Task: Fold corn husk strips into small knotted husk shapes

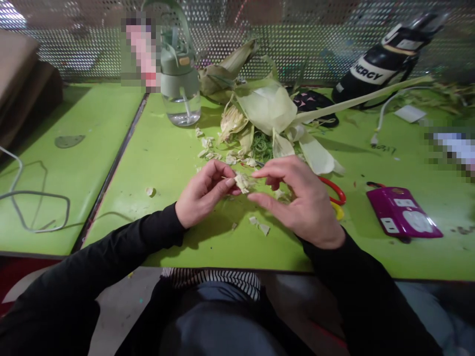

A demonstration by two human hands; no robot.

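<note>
In the middle of the head view, my left hand [208, 192] pinches a small, frayed bundle of pale corn husk [243, 182] between thumb and fingers. My right hand [297, 198] is just to the right of it, thumb and index finger apart, with nothing visible between them. Beyond both hands lies a heap of large pale corn husks [269, 109], with a layered husk flower [232, 122] at its left and curly green strands [262, 145] beneath. Small husk scraps [264, 229] are scattered on the green table. A red loop handle [336, 190] with yellow below is partly hidden behind my right hand.
A clear water bottle [180, 94] stands at the back left; a black bottle [378, 69] leans against the perforated metal screen [100, 44]. On the right lies a purple power socket box [404, 212]. A seam divides the table at left, where a grey cable [69, 207] loops.
</note>
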